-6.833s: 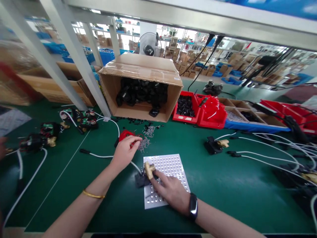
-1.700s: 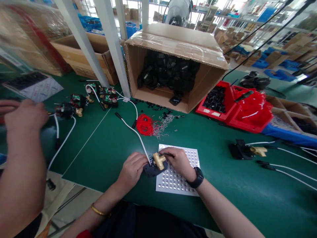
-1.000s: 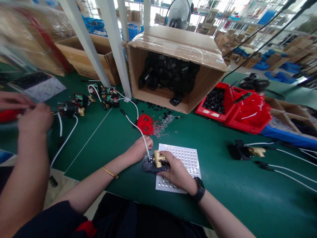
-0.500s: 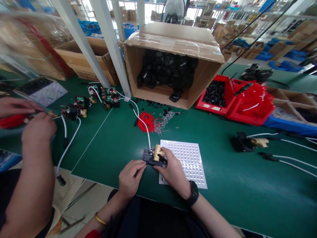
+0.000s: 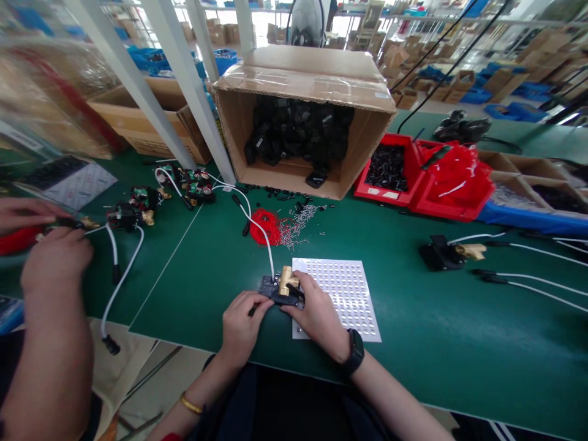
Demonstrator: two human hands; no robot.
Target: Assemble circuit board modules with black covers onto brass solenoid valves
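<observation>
A small black unit with a brass fitting (image 5: 281,286) lies at the near edge of the green table, a white cable (image 5: 257,228) running from it. My right hand (image 5: 315,312) is closed on the unit from the right, over the white dotted sheet (image 5: 346,294). My left hand (image 5: 240,323) is closed just left of the unit, pinching a thin dark tool-like thing I cannot name against it.
An open cardboard box (image 5: 303,79) of black parts stands behind. Red wire bundle (image 5: 264,225) and loose pins (image 5: 296,228) lie in front of it. Red bins (image 5: 413,177) sit right, another cabled unit (image 5: 445,253) beyond. A co-worker's hands (image 5: 52,257) work at left.
My left hand went from the cable near the red bundle back to the near side of the unit. The view shifted slightly; my right hand stays on the unit.
</observation>
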